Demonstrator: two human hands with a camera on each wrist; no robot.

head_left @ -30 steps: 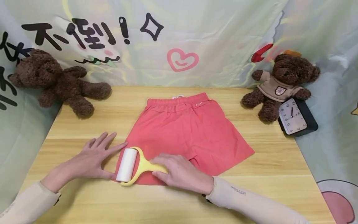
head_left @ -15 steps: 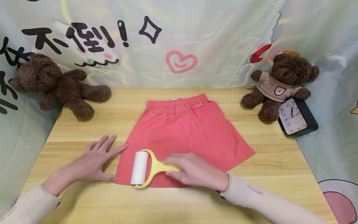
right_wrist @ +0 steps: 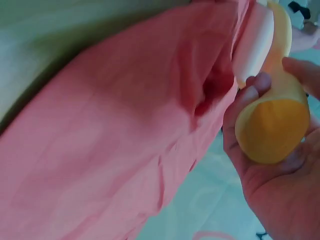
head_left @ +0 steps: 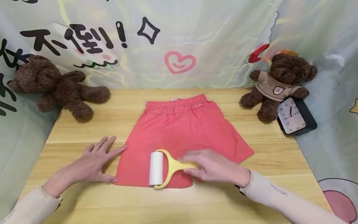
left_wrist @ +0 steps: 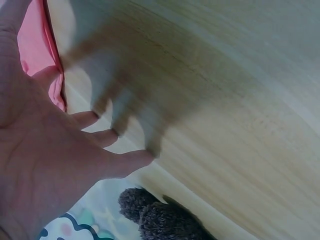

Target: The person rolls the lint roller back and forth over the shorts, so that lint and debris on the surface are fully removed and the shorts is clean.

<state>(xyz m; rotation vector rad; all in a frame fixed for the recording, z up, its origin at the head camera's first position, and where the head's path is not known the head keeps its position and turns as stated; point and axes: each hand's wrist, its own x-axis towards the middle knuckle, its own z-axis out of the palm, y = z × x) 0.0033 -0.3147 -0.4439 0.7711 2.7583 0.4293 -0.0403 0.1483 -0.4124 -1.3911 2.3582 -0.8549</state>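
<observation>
Red shorts (head_left: 173, 133) lie spread on the wooden table, waistband toward the back. My right hand (head_left: 213, 166) grips the yellow handle of a lint roller (head_left: 156, 169), whose white cylinder rests on the lower left leg of the shorts near the hem. In the right wrist view the fingers curl round the handle (right_wrist: 272, 130), and the white roll (right_wrist: 254, 45) meets the red cloth. My left hand (head_left: 90, 165) is spread at the left edge of the shorts, index fingertip and thumb touching the cloth. The left wrist view shows its fingers (left_wrist: 132, 161) extended over the wood.
A brown teddy bear (head_left: 67, 84) lies at the back left of the table (head_left: 112, 205). Another bear (head_left: 279, 84) in a beige shirt sits at the back right, a black-framed clock (head_left: 293, 116) leaning beside it. A printed cloth (head_left: 218, 40) hangs behind.
My right hand has drawn the lint roller rightward along the hem, from the left edge of the shorts toward the middle. The left hand has stayed at the left edge.
</observation>
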